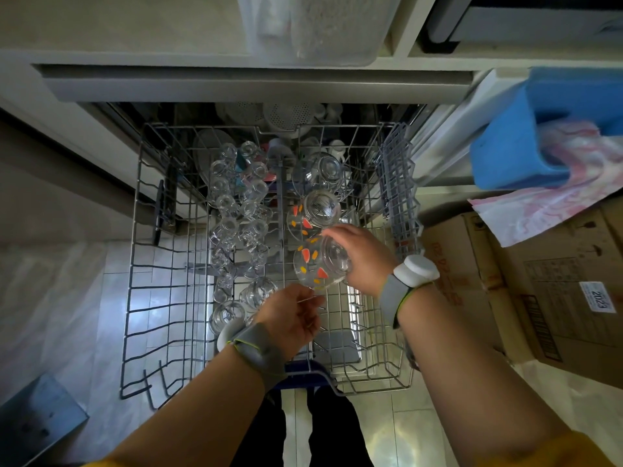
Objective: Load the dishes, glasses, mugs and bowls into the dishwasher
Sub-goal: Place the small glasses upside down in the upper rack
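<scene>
1. The upper rack [135, 298] of the dishwasher is pulled out under both hands, and it is filling up: two columns of small clear glasses [236, 214] stand upside down, running away from the left hand toward the back of the machine.
2. Beyond the right hand sits another patterned glass [315, 210], mouth down and leaning, with a clear lidded piece [325, 170] farther back again.
3. Deep inside the machine, past everything in the rack, pale dishes and a perforated strainer [286, 114] show in shadow.
4. Now the action: a patterned glass [315, 264], clear with orange and yellow marks, hangs just above the rack wires between the two hands.
5. It is tipped on its side, its long axis slanting; the thick base points up and right into the right hand, the open rim points down and left toward the left hand.
6. The right hand [362, 256] comes in from the right, wrist bent down, fingers curled over the base and gripping it.
7. The left hand [291, 318] reaches up from below, palm turned inward, thumb and fingertips pinching the lower rim of the same glass.
8. Both wrists wear grey bands, the right one with a white puck [419, 267].
9. To the right of the right arm, cardboard boxes [539, 281] sit on the floor beneath a blue bin [505, 156].
</scene>
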The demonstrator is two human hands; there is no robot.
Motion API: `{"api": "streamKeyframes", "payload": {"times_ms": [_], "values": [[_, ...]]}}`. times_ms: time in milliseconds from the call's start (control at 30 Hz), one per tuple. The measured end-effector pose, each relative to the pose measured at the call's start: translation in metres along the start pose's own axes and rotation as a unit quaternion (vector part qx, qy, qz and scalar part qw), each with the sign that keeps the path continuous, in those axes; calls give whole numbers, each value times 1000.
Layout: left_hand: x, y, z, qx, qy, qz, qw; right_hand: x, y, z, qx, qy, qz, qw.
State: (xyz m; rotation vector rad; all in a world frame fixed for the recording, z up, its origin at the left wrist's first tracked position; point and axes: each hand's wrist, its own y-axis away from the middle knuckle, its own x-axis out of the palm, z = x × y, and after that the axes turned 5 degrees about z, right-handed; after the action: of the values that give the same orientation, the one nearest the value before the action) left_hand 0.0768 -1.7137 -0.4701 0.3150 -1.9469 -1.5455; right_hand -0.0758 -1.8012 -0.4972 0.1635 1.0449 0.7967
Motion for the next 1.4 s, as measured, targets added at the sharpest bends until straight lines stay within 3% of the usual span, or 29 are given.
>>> {"api": "streamKeyframes", "payload": {"times_ms": [167,500,800,1200,1267,1400], "values": [[6,2,-1,2,4,4,1000,-16,-7,1,-14,27,10,999],[1,-3,1,-4,-6,-6,1000,15,-13,-6,-2,61,18,998],[4,-3,2,-9,-4,-5,1000,22,-14,-13,32,38,26,998],[6,-4,1,-5,-18,-8,1000,18,-31,-27,13,49,92,994],[4,-6,3,-9,-20,-14,1000,17,-30,-31,19,4,73,997],[5,-7,3,-10,-21,-13,1000,13,-12,-42,86,-172,-76,978]]}}
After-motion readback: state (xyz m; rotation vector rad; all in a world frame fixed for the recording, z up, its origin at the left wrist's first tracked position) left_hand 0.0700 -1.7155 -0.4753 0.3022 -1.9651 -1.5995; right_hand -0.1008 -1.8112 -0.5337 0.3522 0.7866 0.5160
